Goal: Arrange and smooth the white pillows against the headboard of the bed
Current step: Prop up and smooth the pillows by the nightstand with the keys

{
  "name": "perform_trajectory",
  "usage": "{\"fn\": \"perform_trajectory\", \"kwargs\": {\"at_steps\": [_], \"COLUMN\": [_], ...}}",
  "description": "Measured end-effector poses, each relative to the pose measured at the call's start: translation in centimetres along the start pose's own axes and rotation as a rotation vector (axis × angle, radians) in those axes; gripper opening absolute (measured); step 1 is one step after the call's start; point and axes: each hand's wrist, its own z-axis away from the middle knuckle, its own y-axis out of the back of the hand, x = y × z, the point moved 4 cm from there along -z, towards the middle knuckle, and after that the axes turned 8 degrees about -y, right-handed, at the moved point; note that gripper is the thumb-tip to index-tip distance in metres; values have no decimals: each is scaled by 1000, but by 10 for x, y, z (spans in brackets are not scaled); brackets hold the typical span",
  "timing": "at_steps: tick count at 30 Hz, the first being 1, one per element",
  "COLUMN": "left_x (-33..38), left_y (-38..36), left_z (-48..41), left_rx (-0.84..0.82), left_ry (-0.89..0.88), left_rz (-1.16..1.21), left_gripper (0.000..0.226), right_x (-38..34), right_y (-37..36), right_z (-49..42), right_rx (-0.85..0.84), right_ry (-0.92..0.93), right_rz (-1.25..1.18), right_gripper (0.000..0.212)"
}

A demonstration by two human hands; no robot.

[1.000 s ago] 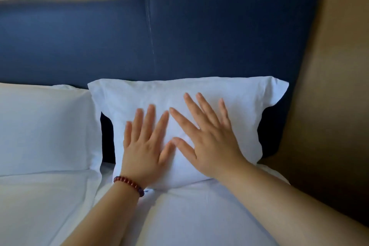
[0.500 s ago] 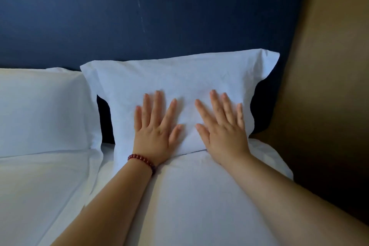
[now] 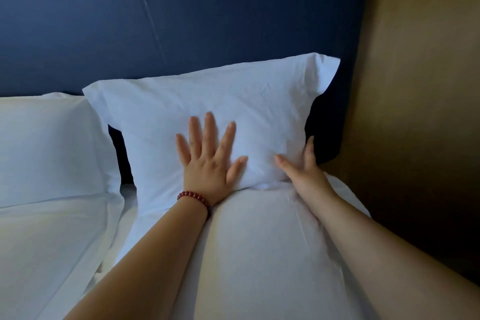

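Observation:
A white pillow [image 3: 233, 101] stands upright against the dark blue headboard [image 3: 181, 21], on the right side of the bed. My left hand [image 3: 207, 163], with a red bead bracelet at the wrist, lies flat on the pillow's lower front, fingers spread. My right hand [image 3: 304, 169] wraps the pillow's lower right edge, thumb on the front and fingers around the side. A second white pillow [image 3: 49, 145] leans against the headboard on the left, with a dark gap between the two.
Another white pillow or the folded bedding [image 3: 259, 254] lies flat under my forearms in front of the upright one. White sheet [image 3: 52, 241] covers the left. A brown wall panel [image 3: 420, 86] rises close on the right.
My right hand has slid from the pillow's front to its lower right edge and now cups it. My left hand has stayed flat near the middle. The view tilted slightly.

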Motion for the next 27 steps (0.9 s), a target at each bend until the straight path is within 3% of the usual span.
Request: {"fn": "perform_trajectory", "kwargs": {"at_steps": [2,5,8,9,12,14,17,18,20,22,24,27], "left_x": [0,2,9,14,33,9,-48,-51,-26,14,11,-19], "left_y": [-10,-16,6,16,40,35,52,63,85,97,87,93], "left_z": [-8,-11,-5,4,56,99,130,135,138,151,176,198], "left_rx": [-25,-82,-104,-106,-340,-591,-667,-612,-445,-441,-534,-507], "left_ry": [43,84,118,100,-49,-19,349,413,308,128,184,502], "left_rz": [5,-12,85,183,437,309,217,232,303,387,347,348], "left_gripper": [67,67,65,65,75,86,78,71,68,77,82,72], "right_x": [1,-5,-14,-19,-12,17,24,18,-4,-12,15,55], "right_y": [0,5,3,-3,-32,-26,2,2,-21,-47,-45,9], "right_z": [-5,-1,32,51,103,102,89,95,125,165,178,168], "right_rx": [-70,-13,134,110,-311,-412,-137,-50,-5,-197,-338,-139], "right_ry": [-48,18,131,232,449,364,-19,-18,251,469,378,40], "right_rz": [-25,126,435,501,793,1075,1094,1081,1052,1044,1142,1075], "right_gripper": [102,78,78,79,75,75,65,65,69,71,66,72]}}
